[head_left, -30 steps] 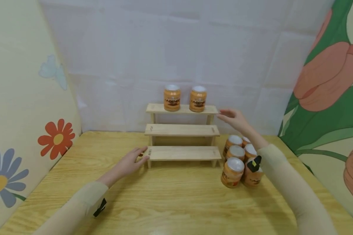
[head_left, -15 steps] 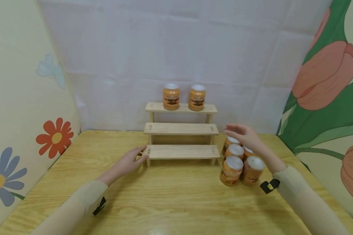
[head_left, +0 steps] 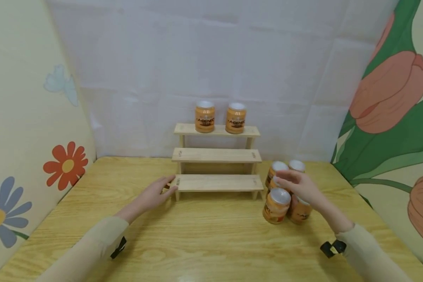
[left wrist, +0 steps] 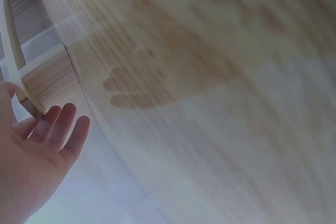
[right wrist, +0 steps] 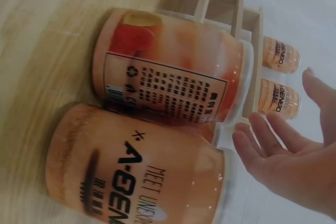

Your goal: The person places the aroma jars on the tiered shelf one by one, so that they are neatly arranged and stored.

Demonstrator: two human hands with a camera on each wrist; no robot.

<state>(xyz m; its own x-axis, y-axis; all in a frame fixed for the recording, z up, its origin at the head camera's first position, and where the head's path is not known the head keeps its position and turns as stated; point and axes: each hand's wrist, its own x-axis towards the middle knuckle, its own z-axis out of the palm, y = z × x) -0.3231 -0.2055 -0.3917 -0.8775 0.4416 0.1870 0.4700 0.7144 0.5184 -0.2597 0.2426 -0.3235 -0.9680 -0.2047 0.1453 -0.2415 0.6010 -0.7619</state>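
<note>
A three-step wooden display rack (head_left: 216, 182) stands on the table. Two orange jars with pale lids, a left jar (head_left: 205, 117) and a right jar (head_left: 235, 118), are upright on its top step. My left hand (head_left: 157, 194) is at the left end of the bottom step, thumb and fingertips spread around the board's corner (left wrist: 32, 104). To the right of the rack, my right hand (head_left: 303, 188) hovers over a cluster of several similar jars (head_left: 276, 207), covering some of them. In the right wrist view its fingers are loosely bent, with nothing in them, beside the lid of a labelled jar (right wrist: 168, 66).
A wood-grain table (head_left: 197, 243) bears the rack and the jars. White cloth (head_left: 155, 58) hangs behind the rack. Flower-printed panels, a left panel (head_left: 17, 117) and a right panel (head_left: 391, 152), flank the table.
My right hand has come down and toward me, from beside the rack's top step to over the jar cluster. The left hand stays at the bottom step's end.
</note>
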